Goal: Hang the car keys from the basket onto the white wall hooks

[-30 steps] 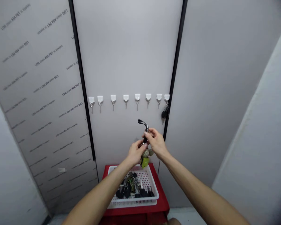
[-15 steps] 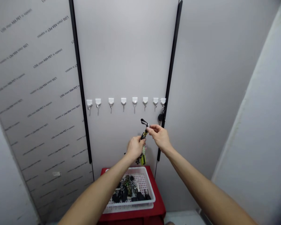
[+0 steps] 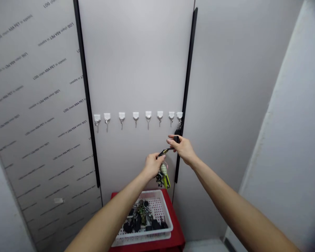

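Observation:
My left hand (image 3: pixel 152 165) is closed on a keychain with a black strap (image 3: pixel 166 151). Below that hand dangle a pale green charm (image 3: pixel 163 169), a yellow-green tag (image 3: pixel 166 181) and some small dark pieces. The strap runs up to my right hand (image 3: pixel 184 149), whose fingers are bent around its looped black end (image 3: pixel 176 139). Both hands are in front of the panel, lower than a row of several white hooks (image 3: pixel 148 114). From the rightmost hook (image 3: pixel 179 115) hangs a black key fob (image 3: pixel 177 131), partly behind my right fingers.
A white perforated basket (image 3: pixel 168 219) rests on a red stand (image 3: pixel 177 229) below, with several dark keys and fobs (image 3: pixel 139 220) in it. Black vertical strips (image 3: pixel 86 87) edge the white panel (image 3: pixel 136 56). A printed panel (image 3: pixel 47 105) is at the left.
My right hand has moved right with the strap's end, so the strap lies flatter and its loop is now within the fingers. The view has shifted slightly.

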The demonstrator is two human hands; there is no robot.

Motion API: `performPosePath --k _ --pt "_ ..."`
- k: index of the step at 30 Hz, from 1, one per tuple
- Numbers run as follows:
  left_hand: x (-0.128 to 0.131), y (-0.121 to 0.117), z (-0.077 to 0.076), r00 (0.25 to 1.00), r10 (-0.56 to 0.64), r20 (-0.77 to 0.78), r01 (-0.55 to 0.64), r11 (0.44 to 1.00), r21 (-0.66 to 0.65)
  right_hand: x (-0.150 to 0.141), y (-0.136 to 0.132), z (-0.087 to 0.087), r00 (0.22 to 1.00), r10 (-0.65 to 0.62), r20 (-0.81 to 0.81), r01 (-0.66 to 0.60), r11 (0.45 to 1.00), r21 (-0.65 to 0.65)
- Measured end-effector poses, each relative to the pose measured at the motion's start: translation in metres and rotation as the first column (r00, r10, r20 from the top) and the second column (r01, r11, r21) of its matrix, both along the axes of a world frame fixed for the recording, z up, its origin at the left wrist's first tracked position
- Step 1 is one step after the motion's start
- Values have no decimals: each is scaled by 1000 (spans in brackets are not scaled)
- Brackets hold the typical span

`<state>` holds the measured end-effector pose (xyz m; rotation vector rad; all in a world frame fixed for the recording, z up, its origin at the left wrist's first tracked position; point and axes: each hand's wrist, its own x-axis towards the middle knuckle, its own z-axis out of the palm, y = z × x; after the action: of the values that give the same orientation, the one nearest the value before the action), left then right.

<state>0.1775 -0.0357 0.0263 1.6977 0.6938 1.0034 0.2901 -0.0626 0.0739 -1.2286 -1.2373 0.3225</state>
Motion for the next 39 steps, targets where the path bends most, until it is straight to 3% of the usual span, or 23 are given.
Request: performPosePath --k 4,8,10,13,16,18,25,30,35,39 --pt "5 -1 4 995 -8 97 18 994 -106 1 -6 -1 993 34 117 -32 999 -15" --pt "4 1 3 988 31 150 -9 990 -143 2 -12 0 965 126 231 -94 985 -143" --pt "1 3 2 987 35 159 -10 988 -154 4 -12 2 973 184 137 -160 972 -170" --pt "-1 4 2 984 -24 176 51 987 -151 5 -8 6 968 209 -137 -219 974 -59" --pt "3 1 6 980 -74 185 96 989 -115 6 4 10 927 163 -337 -130 984 119" --pt "8 -1 12 976 -89 200 111 989 -101 7 14 14 918 116 -379 -41 979 200" --pt "29 2 38 967 -53 250 95 983 -158 15 46 34 972 -95 -216 157 944 291" --pt "42 15 43 978 6 208 18 993 -114 19 56 45 972 -157 -176 194 956 218" --pt "48 30 28 991 73 114 -66 996 -64 19 57 42 966 -222 -134 233 969 76" --pt "46 36 19 996 92 -2 -92 995 -42 22 54 32 958 -286 -16 286 955 79"
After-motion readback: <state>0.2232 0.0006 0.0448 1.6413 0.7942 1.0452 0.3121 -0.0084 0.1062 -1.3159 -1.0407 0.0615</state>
